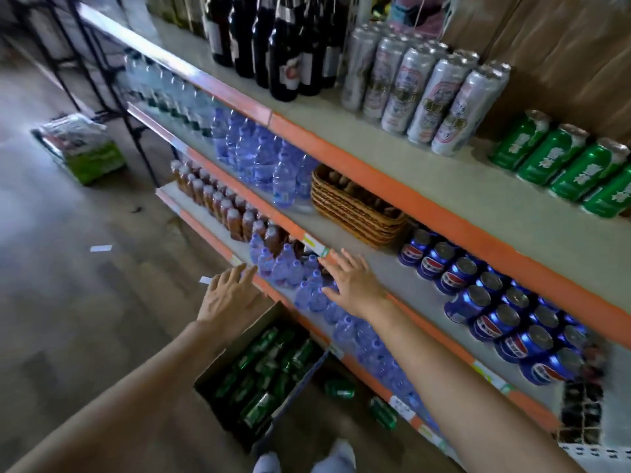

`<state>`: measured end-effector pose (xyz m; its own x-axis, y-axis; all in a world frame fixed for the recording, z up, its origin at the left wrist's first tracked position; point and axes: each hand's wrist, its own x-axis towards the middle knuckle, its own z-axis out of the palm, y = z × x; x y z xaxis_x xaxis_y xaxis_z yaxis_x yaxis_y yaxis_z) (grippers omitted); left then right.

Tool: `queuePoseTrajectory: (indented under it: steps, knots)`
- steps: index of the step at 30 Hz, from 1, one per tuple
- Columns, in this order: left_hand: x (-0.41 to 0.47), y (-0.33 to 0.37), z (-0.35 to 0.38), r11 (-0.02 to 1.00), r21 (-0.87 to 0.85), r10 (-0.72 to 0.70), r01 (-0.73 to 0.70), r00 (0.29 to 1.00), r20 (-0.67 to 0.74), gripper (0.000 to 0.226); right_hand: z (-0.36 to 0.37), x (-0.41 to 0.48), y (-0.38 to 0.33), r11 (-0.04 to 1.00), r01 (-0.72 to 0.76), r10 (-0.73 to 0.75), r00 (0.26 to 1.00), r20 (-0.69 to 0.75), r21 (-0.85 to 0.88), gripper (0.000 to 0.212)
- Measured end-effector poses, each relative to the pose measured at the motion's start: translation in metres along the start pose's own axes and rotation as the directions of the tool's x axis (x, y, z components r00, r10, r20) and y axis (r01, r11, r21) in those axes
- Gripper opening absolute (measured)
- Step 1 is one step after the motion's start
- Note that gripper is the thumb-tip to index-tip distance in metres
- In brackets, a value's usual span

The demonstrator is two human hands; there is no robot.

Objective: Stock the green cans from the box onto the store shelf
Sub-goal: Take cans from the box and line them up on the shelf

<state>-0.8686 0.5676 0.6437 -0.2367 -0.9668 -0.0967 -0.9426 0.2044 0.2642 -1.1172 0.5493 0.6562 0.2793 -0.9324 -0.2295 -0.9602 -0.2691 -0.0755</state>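
Observation:
An open cardboard box [218,367] stands on the floor at the foot of the shelving, holding several green cans [269,370]. Two more green cans [339,388] lie on the floor beside the box, under the lowest shelf. A row of green cans [563,162] stands at the right of the top shelf [461,199]. My left hand [228,297] hangs above the box with straight spread fingers, holding nothing. My right hand [353,283] is stretched out flat over the edge of the middle shelf, empty, above small water bottles.
Silver cans [423,93] and dark bottles [283,46] fill the top shelf's left. Blue cola cans [495,312], a wicker basket [355,206] and water bottles [263,158] sit on the middle shelf. A wrapped green pack [82,148] lies on the floor far left.

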Motion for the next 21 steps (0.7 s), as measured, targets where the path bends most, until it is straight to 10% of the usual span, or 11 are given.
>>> queuePoseTrajectory:
  steps: [21]
  knots:
    - [-0.061, 0.017, 0.108, 0.757, -0.109, -0.644, 0.645, 0.764, 0.045, 0.061, 0.077, 0.080, 0.005, 0.891, 0.454, -0.436, 0.855, 0.282, 0.001, 0.067]
